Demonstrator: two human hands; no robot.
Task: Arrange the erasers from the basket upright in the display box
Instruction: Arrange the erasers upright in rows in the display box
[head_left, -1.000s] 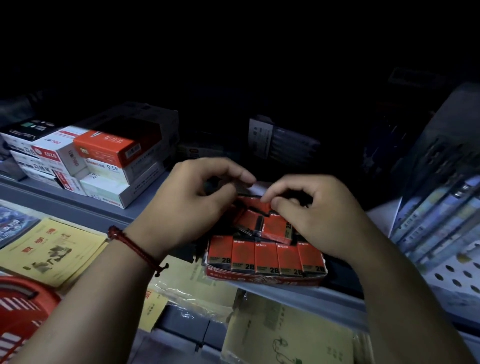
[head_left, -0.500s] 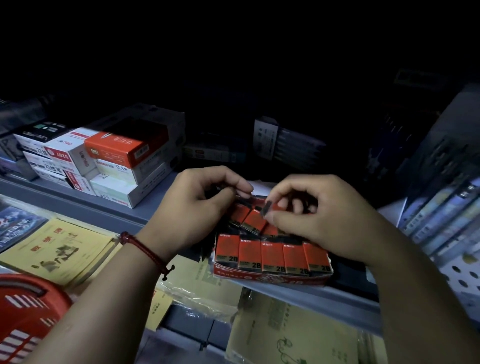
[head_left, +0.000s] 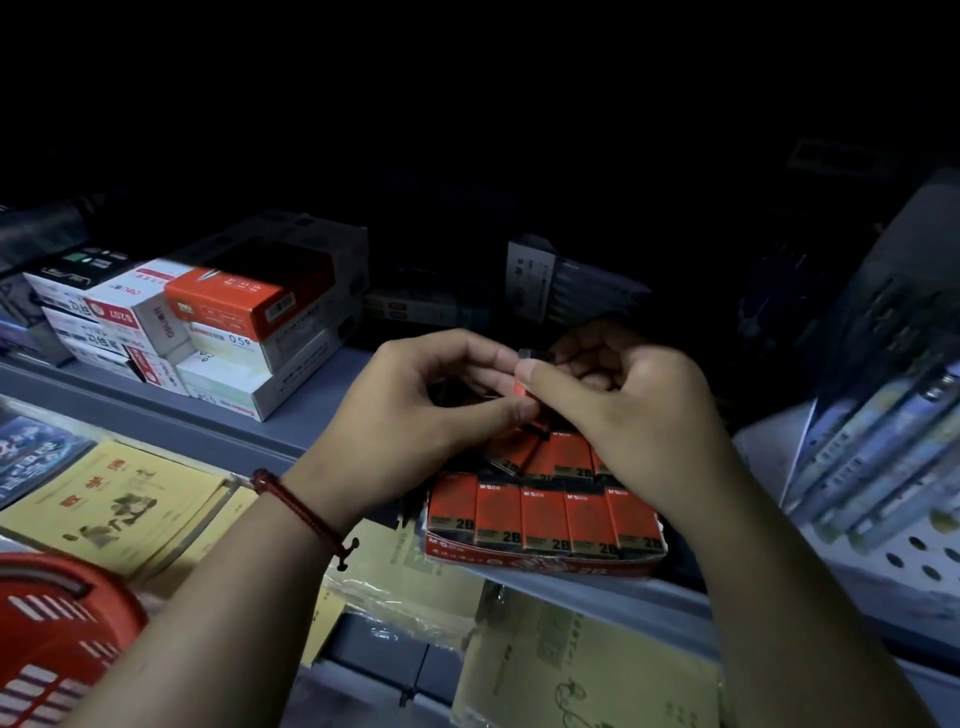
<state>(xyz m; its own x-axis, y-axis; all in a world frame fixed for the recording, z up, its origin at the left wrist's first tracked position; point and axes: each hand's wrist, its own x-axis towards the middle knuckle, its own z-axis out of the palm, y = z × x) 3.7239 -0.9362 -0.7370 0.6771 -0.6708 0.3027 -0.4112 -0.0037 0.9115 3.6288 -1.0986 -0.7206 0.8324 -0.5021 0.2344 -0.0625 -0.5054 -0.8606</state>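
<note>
Hanging between two sets of fingertips, a small red-and-black sleeved eraser (head_left: 535, 355) is now up in the air, just above the far part of the red cardboard display box (head_left: 540, 560). A second ago both hands were down in the box, fingers on the toppled pieces. Half a second ago the right one had nipped a single piece, and now both have come up with it. The left hand (head_left: 431, 410) pinches it between thumb and forefinger. The right hand (head_left: 623, 410) presses its thumb to the same piece, its other fingers curled in behind, so neither hand is free. In this dim light I cannot tell which way the eraser is turned.

Below, the front row (head_left: 545, 519) of five red 2B erasers stands upright against the near wall of the box, as before. The second row (head_left: 556, 460) behind it leans and overlaps. I judge the lifted piece is being turned to go back in on end, which would begin straightening that row.

The box sits near the front edge of a grey metal shelf (head_left: 291, 426). To the left on the shelf is a stack of white and orange cartons (head_left: 234, 312). Lower left lie yellow paper booklets (head_left: 119, 499), and the red plastic basket (head_left: 52, 623) shows at the near left corner, its contents out of sight.
</note>
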